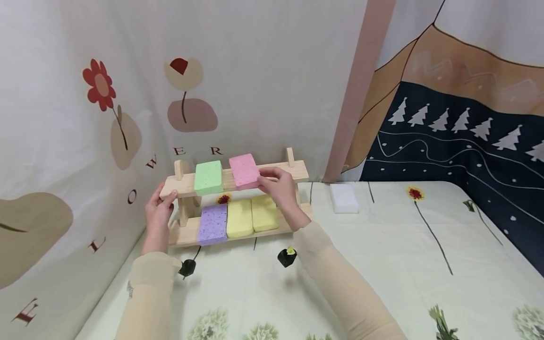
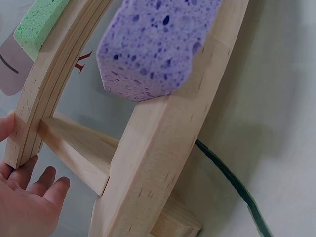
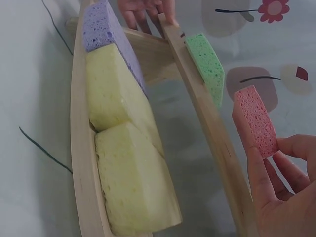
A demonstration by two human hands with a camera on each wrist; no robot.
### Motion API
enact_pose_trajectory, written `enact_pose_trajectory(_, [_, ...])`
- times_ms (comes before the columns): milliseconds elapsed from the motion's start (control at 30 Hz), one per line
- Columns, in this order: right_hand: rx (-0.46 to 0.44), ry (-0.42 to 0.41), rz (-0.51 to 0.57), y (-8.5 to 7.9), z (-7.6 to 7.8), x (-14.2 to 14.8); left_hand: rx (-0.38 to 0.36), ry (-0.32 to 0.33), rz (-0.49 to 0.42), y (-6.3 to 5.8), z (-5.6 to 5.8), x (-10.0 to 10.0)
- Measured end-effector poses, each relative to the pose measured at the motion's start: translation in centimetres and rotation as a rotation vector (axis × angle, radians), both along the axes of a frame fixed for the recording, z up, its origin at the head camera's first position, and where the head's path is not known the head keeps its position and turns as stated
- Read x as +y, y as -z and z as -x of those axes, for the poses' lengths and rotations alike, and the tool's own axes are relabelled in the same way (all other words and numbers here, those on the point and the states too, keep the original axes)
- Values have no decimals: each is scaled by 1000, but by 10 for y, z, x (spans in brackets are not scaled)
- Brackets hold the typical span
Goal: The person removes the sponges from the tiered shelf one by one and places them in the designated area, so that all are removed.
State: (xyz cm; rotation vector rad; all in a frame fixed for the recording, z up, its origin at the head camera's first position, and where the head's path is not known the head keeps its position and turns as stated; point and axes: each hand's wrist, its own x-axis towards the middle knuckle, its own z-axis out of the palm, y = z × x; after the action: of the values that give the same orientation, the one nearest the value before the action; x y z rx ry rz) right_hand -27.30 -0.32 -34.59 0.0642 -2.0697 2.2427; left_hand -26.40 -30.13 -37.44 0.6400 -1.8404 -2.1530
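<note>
Pinching the pink sponge [image 1: 244, 171] at its right end, thumb [image 3: 296, 145] above and fingertips [image 3: 259, 173] below, with the right hand [image 1: 278, 186] curled round that end, and keeping the sponge tilted against the top rail of the wooden rack [image 1: 280, 171], just right of the green sponge [image 1: 208, 177] leaning on that same rail. Gripping the left end of the rack's top rail with the left hand [image 1: 158, 210], thumb on the front face and fingers wrapped behind; seen from the left wrist view as fingers [image 2: 47, 185] loosely spread under the rail end, touching the wood. Sitting on the rack's lower shelf, directly beneath the green and pink pieces: a purple sponge [image 1: 212, 223] at the left, then two yellow sponges [image 1: 239, 217] side by side and touching, the right one [image 1: 264, 213] reaching under the right hand. Lying to the right of the rack, well apart from it, a white sponge [image 1: 344, 198] flat on the floral tablecloth [image 1: 382, 264]. Resting in front of the rack on that cloth, two small dark printed flower shapes [image 1: 286, 257], one near each forearm. Hanging behind the rack, a pale curtain [image 1: 255, 71] printed with flowers and letters; hanging further right of the rack, a dark panel with white trees [image 1: 459, 137].
</note>
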Motion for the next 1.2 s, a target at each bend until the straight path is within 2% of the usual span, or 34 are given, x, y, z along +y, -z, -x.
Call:
enact_pose_trajectory(333, [11, 28, 2, -3, 0, 22, 8, 0, 5, 2, 2, -1])
enact_pose_trajectory(600, [14, 40, 12, -3, -2, 42, 7, 12, 42, 3, 0, -1])
enact_pose_trajectory(867, [21, 74, -57, -2, -5, 64, 15, 7, 9, 3, -1, -1])
enact_pose_trajectory(1200, [15, 104, -61, 1, -8, 97, 1, 3, 24, 3, -1, -1])
